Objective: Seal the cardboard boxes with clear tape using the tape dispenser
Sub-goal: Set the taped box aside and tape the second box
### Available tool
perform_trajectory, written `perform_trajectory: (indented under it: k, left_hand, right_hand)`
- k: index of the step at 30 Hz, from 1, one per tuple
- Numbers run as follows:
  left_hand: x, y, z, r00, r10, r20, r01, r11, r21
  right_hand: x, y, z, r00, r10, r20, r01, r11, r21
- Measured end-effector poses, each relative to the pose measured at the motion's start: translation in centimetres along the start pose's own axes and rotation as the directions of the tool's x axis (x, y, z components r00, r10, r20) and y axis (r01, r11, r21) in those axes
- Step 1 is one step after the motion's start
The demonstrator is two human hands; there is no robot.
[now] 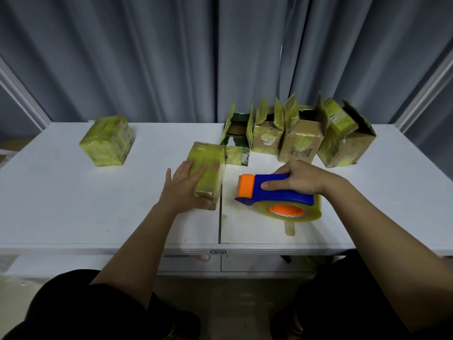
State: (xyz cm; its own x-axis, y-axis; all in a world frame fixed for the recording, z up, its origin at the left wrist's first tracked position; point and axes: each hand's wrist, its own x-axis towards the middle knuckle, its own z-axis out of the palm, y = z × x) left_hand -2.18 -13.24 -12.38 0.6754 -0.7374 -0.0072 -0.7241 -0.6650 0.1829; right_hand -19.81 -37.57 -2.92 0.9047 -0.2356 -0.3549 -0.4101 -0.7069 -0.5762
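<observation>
Grey curtain (171, 57) hung behind white table (73, 204). Left hand (186, 190) lay flat, fingers spread, on closed taped box (208, 168) at table centre. Right hand (301, 180) gripped blue-orange tape dispenser (272, 192), resting on table just right of box. Four open boxes (299, 136) stood behind; another sealed box (107, 141) far left.

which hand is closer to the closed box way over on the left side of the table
Left. The left hand rests on the middle box, right of that closed box; the right hand grips the tape dispenser, farther right.
</observation>
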Motion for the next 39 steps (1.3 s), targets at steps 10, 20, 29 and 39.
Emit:
perform_trajectory:
  k: [10, 20, 29, 39]
  left_hand:
    - [0.1, -0.2, 0.5, 0.999, -0.011, -0.032, 0.008, 0.997, -0.078]
    - [0.3, 0.0, 0.7, 0.996, 0.014, -0.084, -0.016, 1.000, -0.020]
    - [0.4, -0.1, 0.9, 0.990, 0.054, -0.133, -0.054, 0.999, 0.001]
    - [0.3, -0.1, 1.0, 0.997, 0.042, -0.071, -0.042, 0.999, 0.005]
  right_hand:
    - [0.2, 0.3, 1.1, 1.000, 0.005, -0.030, -0.011, 0.980, -0.198]
    - [1.2, -4.2, 0.7, 0.995, -0.057, 0.078, 0.083, 0.915, -0.395]
    - [5.4, -9.8, 3.0, 0.991, 0.000, 0.131, 0.081, 0.783, -0.617]
    - [5.2, -10.4, 4.6, 0.999, -0.026, 0.022, 0.034, 0.645, -0.764]
